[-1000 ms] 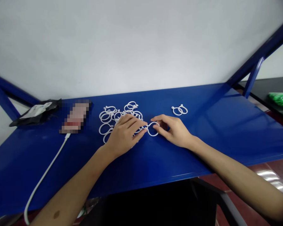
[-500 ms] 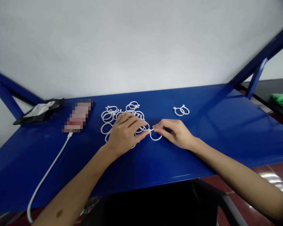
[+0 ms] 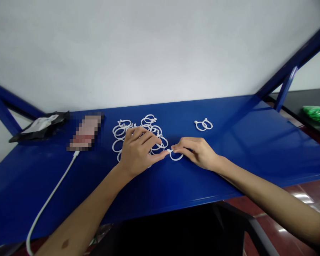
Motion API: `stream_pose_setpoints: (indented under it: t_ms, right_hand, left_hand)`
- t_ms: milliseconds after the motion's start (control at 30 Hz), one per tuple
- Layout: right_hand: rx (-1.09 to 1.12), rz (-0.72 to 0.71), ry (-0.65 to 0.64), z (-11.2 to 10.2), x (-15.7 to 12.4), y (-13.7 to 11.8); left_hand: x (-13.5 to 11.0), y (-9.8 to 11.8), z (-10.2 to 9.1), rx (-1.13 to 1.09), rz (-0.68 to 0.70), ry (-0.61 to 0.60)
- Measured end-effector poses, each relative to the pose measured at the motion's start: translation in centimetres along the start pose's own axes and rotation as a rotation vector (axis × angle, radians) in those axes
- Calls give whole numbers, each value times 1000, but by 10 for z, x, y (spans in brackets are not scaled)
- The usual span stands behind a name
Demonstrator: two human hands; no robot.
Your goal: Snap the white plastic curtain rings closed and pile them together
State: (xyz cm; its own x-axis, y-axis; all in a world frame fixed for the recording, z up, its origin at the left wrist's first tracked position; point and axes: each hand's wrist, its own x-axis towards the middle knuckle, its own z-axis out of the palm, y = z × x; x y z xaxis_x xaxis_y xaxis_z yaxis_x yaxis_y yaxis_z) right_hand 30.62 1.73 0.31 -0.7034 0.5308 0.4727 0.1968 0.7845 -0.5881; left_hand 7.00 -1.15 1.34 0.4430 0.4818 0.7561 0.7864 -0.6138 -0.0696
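Observation:
My right hand (image 3: 197, 151) pinches a white curtain ring (image 3: 176, 158) between thumb and fingertips, low over the blue table. The small end piece of this ring points left, at the tip of my left thumb. Spread over a pile of similar white rings (image 3: 119, 145), my left hand (image 3: 138, 151) has its thumb apart from its fingers and hides part of the pile. Whether the left thumb presses on the held ring or only touches it is hard to tell. Two more white rings (image 3: 202, 128) lie overlapping, farther back and to the right.
On the left, a blurred-out phone (image 3: 86, 131) has a white cable (image 3: 52, 192) running off the front edge. Beside it lies a black plastic package (image 3: 40, 128). A pale wall backs the blue table (image 3: 245, 142); a green bag (image 3: 318, 114) sits far right.
My left index finger has lifted away from its thumb, widening the gap at the ring. My right hand keeps its pinch on the ring. The view has shifted slightly.

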Motion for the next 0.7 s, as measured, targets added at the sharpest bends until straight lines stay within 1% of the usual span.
stream_pose_setpoints:
  t_ms: [133,200,267,367,467,567,700]
  right_hand:
    - [-8,19,-2,4,2,-2]
    - [-27,55,35,5,5,-2]
    - [-88,93,106,2,9,0]
    - [-249,172,250,-10,11,10]
    - [-404,316,356,-28,8,29]
    - [-530,471,375,-45,1,51]
    - [-661,576,352,-57,-5,69]
  left_hand:
    - [-1,-2,2,-33,8,-23]
    - [-2,-5,3,-51,-5,-50]
    - [-3,-7,3,-65,-38,-88]
    - [-5,-11,3,-92,-93,-170]
    - [-6,-14,2,-124,-117,-254]
    - [-6,-14,1,-150,-109,-315]
    - [-6,-14,-3,-164,-126,-403]
